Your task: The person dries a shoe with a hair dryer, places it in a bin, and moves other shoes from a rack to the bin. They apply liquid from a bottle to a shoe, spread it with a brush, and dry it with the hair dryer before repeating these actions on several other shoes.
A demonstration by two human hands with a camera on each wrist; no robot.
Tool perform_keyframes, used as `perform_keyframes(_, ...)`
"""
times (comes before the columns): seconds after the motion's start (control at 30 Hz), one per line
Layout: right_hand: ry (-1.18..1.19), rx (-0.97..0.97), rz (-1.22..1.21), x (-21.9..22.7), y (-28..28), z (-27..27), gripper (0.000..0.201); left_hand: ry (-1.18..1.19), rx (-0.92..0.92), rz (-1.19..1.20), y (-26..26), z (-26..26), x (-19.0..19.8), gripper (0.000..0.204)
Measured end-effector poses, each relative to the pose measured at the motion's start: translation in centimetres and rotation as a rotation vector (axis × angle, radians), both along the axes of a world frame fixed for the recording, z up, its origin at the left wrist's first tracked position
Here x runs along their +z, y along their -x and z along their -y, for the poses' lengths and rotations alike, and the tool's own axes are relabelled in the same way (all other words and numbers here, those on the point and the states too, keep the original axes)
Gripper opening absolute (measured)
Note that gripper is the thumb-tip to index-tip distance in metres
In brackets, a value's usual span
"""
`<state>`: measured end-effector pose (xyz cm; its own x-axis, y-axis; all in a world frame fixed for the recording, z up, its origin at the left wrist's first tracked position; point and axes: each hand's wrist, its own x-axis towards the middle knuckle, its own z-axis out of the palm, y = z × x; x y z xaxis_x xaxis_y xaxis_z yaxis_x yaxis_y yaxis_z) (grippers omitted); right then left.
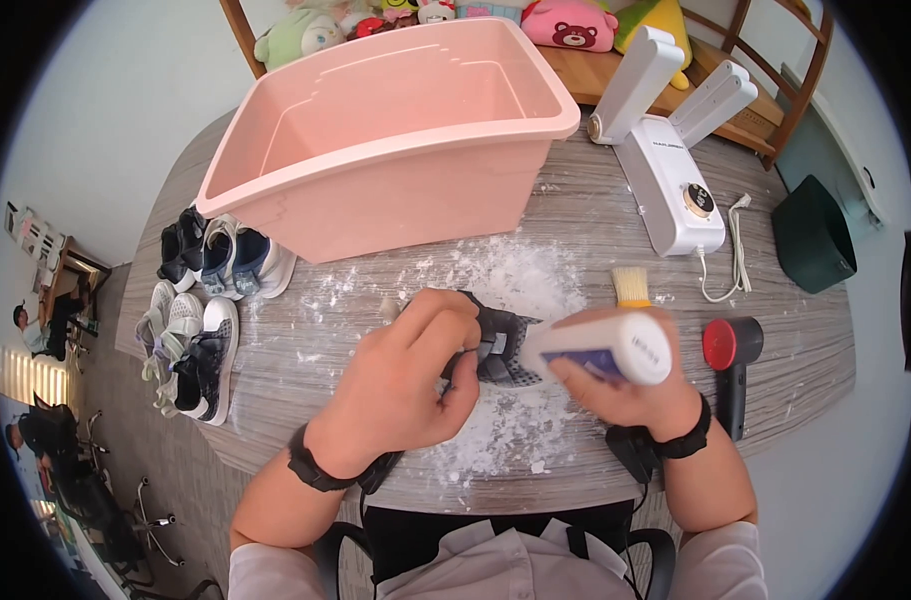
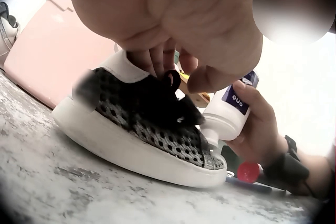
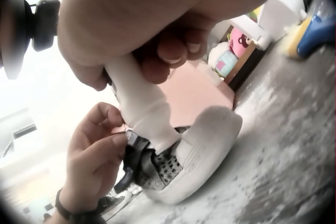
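A black-and-grey mesh shoe (image 1: 502, 350) with a thick white sole rests on the table in front of the person. At its opening, the left hand (image 1: 405, 375) pinches the dark upper between thumb and fingers. The right hand (image 1: 630, 403) grips a white bottle (image 1: 647, 350) with a blue label, tipped so its narrow end points down at the shoe's toe. In the left wrist view the bottle (image 2: 231, 116) meets the mesh toe (image 2: 181, 142). The right wrist view shows the white sole (image 3: 212, 140) beside the bottle's lower end.
White residue (image 1: 520, 275) is spread around the shoe. A pale-bristled brush (image 1: 631, 286) and a red-and-black handheld device (image 1: 732, 345) lie at right. Behind stand a large pink tub (image 1: 395, 185) and a white two-armed appliance (image 1: 670, 165). Several shoes (image 1: 220, 345) sit at left.
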<state>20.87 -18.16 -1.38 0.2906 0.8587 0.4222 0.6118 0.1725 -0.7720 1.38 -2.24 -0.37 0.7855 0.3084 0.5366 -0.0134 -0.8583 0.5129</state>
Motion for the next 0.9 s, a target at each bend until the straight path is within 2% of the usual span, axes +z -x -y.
perform_keyframes(0.1,-0.060,-0.084,-0.019,-0.3,-1.0,-0.1,0.020,-0.052,-0.010,0.019,0.2,-0.2,0.0,0.025)
perform_keyframes(0.13,0.085,-0.045,-0.035,1.1,-1.1,0.4,0.021,-0.083,-0.016,0.028,0.3,-0.2,-0.1,0.026)
perform_keyframes(0.17,0.084,-0.045,-0.034,1.1,-1.4,0.6,0.021,-0.084,-0.015,0.029,0.2,-0.3,0.0,0.026)
perform_keyframes(0.23,0.046,0.099,-0.001,1.0,-1.8,0.8,0.022,-0.100,-0.046,0.041,0.1,-0.5,0.1,0.026)
perform_keyframes(0.4,0.008,0.116,0.037,0.9,-1.8,0.8,0.025,-0.007,-0.047,0.005,0.2,-0.7,-0.3,0.029)
perform_keyframes(0.47,0.051,-0.028,0.003,0.9,-2.2,1.3,0.023,0.004,-0.052,0.007,0.3,-0.7,-0.3,0.030)
perform_keyframes(0.57,0.023,-0.123,-0.001,1.8,-2.1,1.3,0.023,-0.020,-0.045,0.020,0.3,-0.9,-0.7,0.032)
perform_keyframes(0.73,0.101,-0.074,0.057,3.4,-3.0,2.0,0.026,-0.049,-0.035,0.109,0.0,-0.7,-0.3,0.042)
perform_keyframes(0.8,0.250,-0.275,0.042,4.3,-3.1,2.8,0.026,-0.083,-0.027,0.114,0.0,-0.8,-0.2,0.045)
perform_keyframes(0.83,0.250,-0.277,0.050,4.7,-3.2,3.1,0.026,-0.114,-0.015,0.111,0.1,-1.0,-0.2,0.047)
perform_keyframes(0.9,0.165,-0.230,0.260,4.9,-3.5,4.0,0.032,-0.146,-0.015,0.115,0.2,-1.4,-0.1,0.047)
